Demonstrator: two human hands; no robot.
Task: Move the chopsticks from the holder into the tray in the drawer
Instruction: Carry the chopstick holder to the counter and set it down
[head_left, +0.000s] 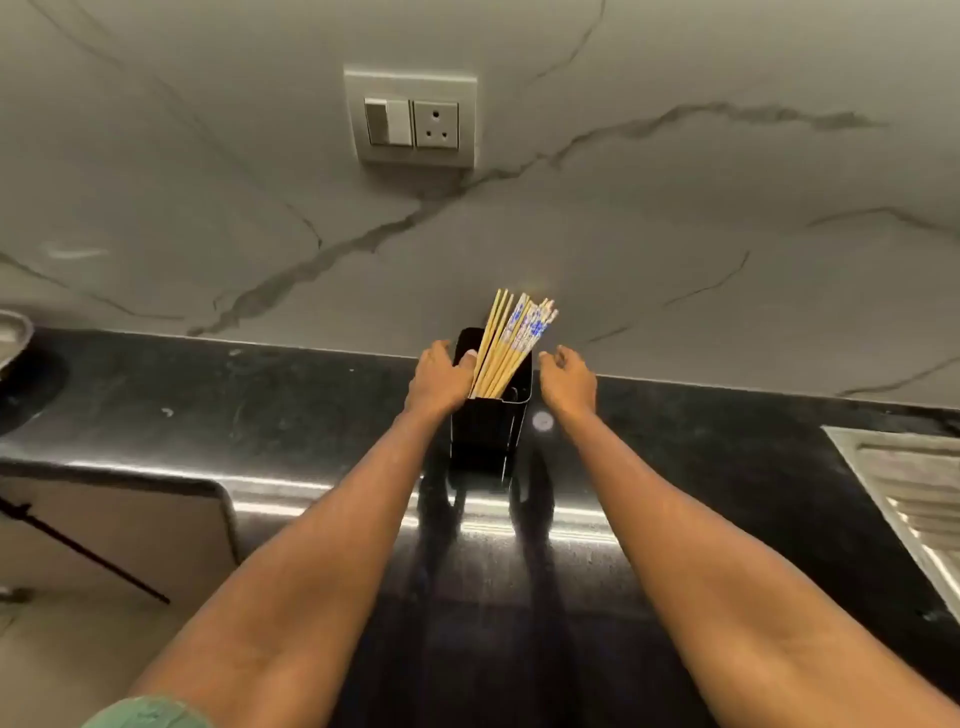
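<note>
Chopsticks (511, 343) all sit in the black holder (491, 415), leaning right. Left hand (441, 382) grips the holder's left rim, thumb inside; right hand (569, 384) hovers just right, fingers loosely spread, empty. Tall holder could tip and scatter them if it's bumped.

A tall black rectangular holder (488, 431) stands upright on the glossy black counter, near the far wall. A bundle of pale wooden chopsticks (511, 340) with blue-patterned tops leans right inside it, tops fanned out
</note>
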